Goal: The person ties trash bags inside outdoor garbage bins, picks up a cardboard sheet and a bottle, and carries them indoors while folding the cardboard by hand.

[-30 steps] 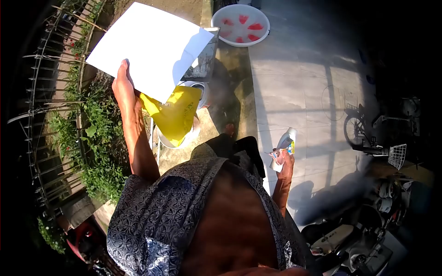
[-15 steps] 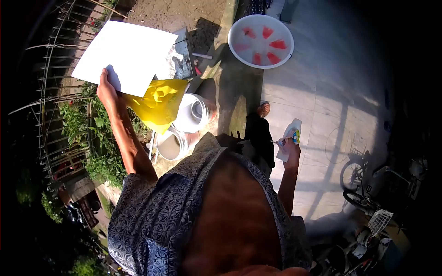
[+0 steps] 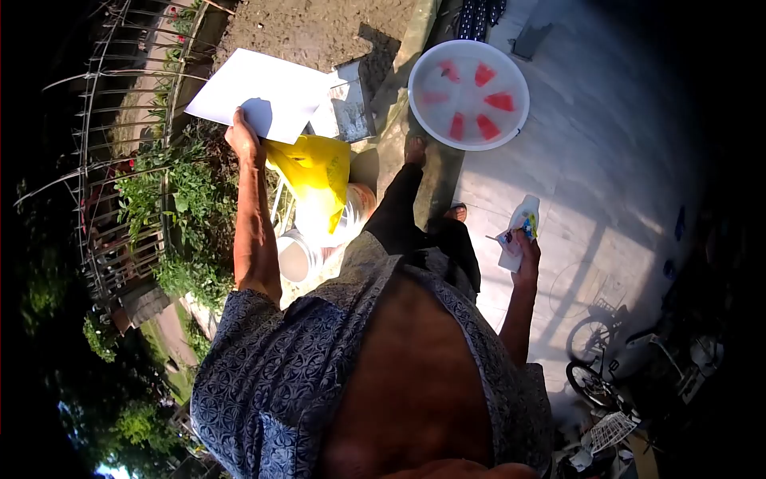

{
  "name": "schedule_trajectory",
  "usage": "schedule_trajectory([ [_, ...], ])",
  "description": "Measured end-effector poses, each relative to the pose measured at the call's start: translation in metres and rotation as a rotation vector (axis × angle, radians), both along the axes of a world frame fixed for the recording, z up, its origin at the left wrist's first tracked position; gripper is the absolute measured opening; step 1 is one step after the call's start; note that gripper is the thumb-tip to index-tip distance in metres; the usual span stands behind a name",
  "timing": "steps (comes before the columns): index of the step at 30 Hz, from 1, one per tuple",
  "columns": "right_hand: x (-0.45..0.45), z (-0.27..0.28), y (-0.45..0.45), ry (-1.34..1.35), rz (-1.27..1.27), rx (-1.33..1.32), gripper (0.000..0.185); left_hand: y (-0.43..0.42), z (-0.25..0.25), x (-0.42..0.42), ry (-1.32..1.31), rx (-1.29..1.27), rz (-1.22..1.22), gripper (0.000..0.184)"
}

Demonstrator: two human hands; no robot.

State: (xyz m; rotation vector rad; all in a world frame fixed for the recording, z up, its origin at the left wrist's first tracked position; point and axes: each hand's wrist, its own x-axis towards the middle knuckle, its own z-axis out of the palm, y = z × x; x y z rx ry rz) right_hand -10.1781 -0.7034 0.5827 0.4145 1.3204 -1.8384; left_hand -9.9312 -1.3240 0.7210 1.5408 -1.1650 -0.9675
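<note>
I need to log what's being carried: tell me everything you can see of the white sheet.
The white sheet is thin, four-sided and plain, like paper or card; no marks show in the glare. It looks nearly flat. The left hand grips its near edge, thumb on top, and a shadow falls on it beside the thumb. It is held up in the air; a yellow plastic-looking piece shows below its near edge, though whether they touch is unclear.
</note>
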Motion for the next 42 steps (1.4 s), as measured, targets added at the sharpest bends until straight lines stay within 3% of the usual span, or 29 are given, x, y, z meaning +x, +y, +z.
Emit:
schedule_trajectory([
  [5, -0.017, -0.025, -0.037, -0.073, -0.097, 0.036, 0.039, -0.083, -0.096, -0.090, -0.020, 0.079, -0.069, 0.053],
  [7, -0.008, -0.015, -0.072, -0.150, -0.199, 0.078, 0.034, -0.104, -0.099, -0.122, -0.076, 0.133, -0.110, 0.053],
  [9, -0.014, -0.004, -0.107, -0.150, -0.151, 0.130, 0.034, -0.118, -0.106, -0.164, -0.075, 0.150, -0.124, 0.051],
  [10, -0.017, -0.004, -0.122, -0.161, -0.152, 0.117, 0.033, -0.146, -0.139, -0.176, 0.077, 0.189, -0.119, 0.049],
  [13, -0.038, 0.012, -0.171, -0.162, -0.096, 0.160, 0.035, -0.177, -0.159, -0.238, -0.012, 0.254, -0.234, 0.051],
  [14, -0.038, 0.016, -0.187, -0.167, -0.077, 0.208, 0.038, -0.200, -0.191, -0.252, 0.099, 0.258, -0.227, 0.053],
  [15, -0.044, 0.016, -0.197, -0.164, -0.029, 0.230, 0.034, -0.205, -0.188, -0.279, -0.009, 0.288, -0.216, 0.054],
  [17, -0.057, 0.035, -0.225, -0.202, -0.015, 0.282, 0.032, -0.214, -0.186, -0.329, 0.076, 0.343, -0.188, 0.054],
  [21, -0.062, 0.044, -0.247, -0.279, -0.066, 0.378, 0.033, -0.249, -0.197, -0.405, 0.009, 0.240, -0.342, 0.046],
  [25, -0.054, 0.030, -0.233, -0.323, -0.089, 0.435, 0.036, -0.299, -0.217, -0.479, 0.429, 0.387, -0.100, 0.033],
  [29, -0.051, 0.034, -0.247, -0.337, -0.204, 0.425, 0.032, -0.363, -0.302, -0.519, 0.616, 0.583, -0.332, 0.031],
  [31, -0.061, 0.041, -0.263, -0.323, -0.171, 0.469, 0.030, -0.364, -0.307, -0.548, 0.577, 0.652, -0.311, 0.027],
  [36, -0.046, 0.029, -0.259, -0.234, -0.056, 0.663, 0.026, -0.403, -0.376, -0.605, 0.628, 0.648, -0.348, 0.029],
  [38, -0.036, 0.019, -0.253, -0.200, -0.009, 0.738, 0.028, -0.394, -0.377, -0.617, 0.659, 0.690, -0.309, 0.039],
  [41, -0.030, 0.013, -0.249, -0.188, 0.013, 0.785, 0.034, -0.380, -0.355, -0.633, 0.744, 0.608, -0.638, 0.038],
  [42, -0.034, 0.016, -0.253, -0.175, 0.009, 0.785, 0.037, -0.375, -0.333, -0.639, 0.709, 0.662, -0.639, 0.035],
])
